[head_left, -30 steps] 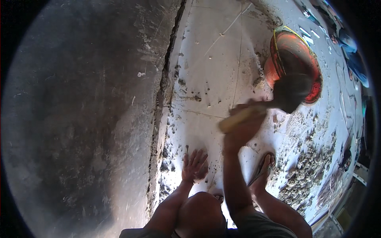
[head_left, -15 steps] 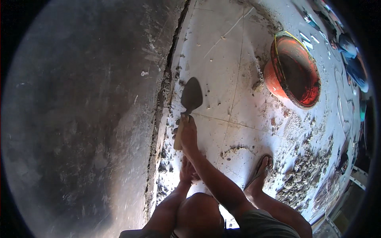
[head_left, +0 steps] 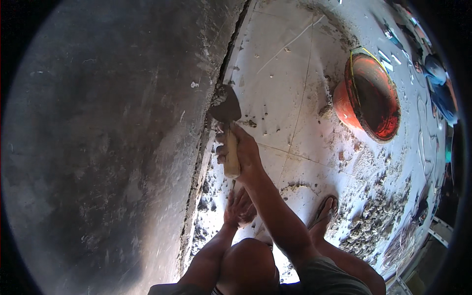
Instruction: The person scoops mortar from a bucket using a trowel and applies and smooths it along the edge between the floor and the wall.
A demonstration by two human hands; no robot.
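Note:
My right hand (head_left: 241,147) grips the wooden handle (head_left: 231,162) of a trowel. Its dark metal blade (head_left: 226,105) is at the rough crack (head_left: 229,46) along the edge of a dark grey concrete surface (head_left: 108,123), with a lump of grey mortar (head_left: 219,98) at the blade's upper left. My left hand (head_left: 238,209) is open, fingers spread on the pale tiled floor (head_left: 280,88), just below the trowel handle.
A red bucket (head_left: 344,103) with yellow handle and dark mortar inside stands at right. Loose rubble (head_left: 373,221) lies nearer me, beside my sandalled foot (head_left: 324,214). At the far right edge are blue cloth (head_left: 437,88), tools and cables.
My right hand has swung the trowel left from over the bucket to the crack, the blade now slightly higher and further left than half a second ago. My left hand has stayed down.

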